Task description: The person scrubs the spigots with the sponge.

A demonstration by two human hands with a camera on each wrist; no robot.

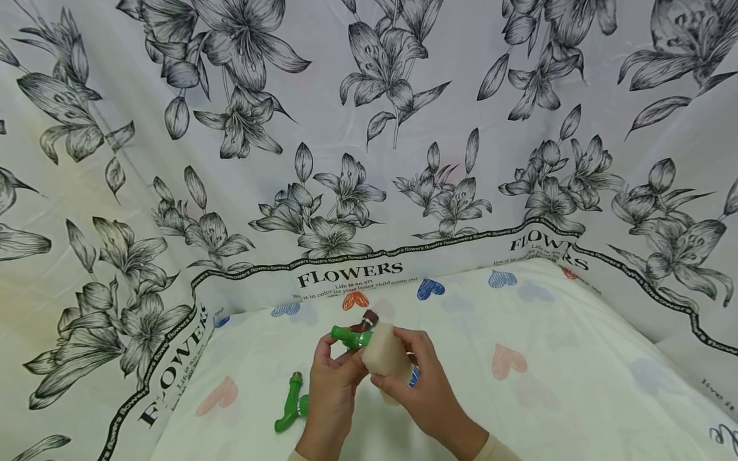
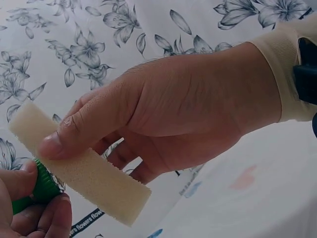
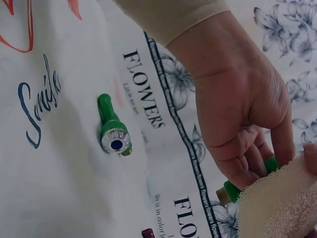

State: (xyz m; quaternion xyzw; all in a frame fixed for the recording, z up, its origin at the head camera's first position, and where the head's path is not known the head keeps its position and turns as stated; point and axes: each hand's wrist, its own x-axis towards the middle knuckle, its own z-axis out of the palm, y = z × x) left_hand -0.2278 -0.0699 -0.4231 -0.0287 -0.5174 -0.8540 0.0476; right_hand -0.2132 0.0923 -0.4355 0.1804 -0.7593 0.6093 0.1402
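Note:
My left hand (image 1: 337, 384) grips a green plastic tap (image 1: 346, 336) by its body, in front of my chest. A brass-coloured end of this tap shows in the right wrist view, past the fingers. In my right hand (image 1: 429, 381) is a beige sponge block (image 1: 385, 349), pinched between thumb and fingers and pressed up against the tap. The left wrist view has the sponge (image 2: 94, 178) side on, with the right thumb across its face and the green tap (image 2: 47, 183) right behind it. Part of the tap is hidden by the sponge and fingers.
A second green tap (image 1: 294, 403) lies on the white heart-print sheet (image 1: 461, 333), left of my hands; its clear knob with a blue centre (image 3: 116, 144) faces up. Just beyond the hands lies a dark brown tap (image 1: 370, 317). Flower-print cloth (image 1: 323, 205) hangs around the back and sides.

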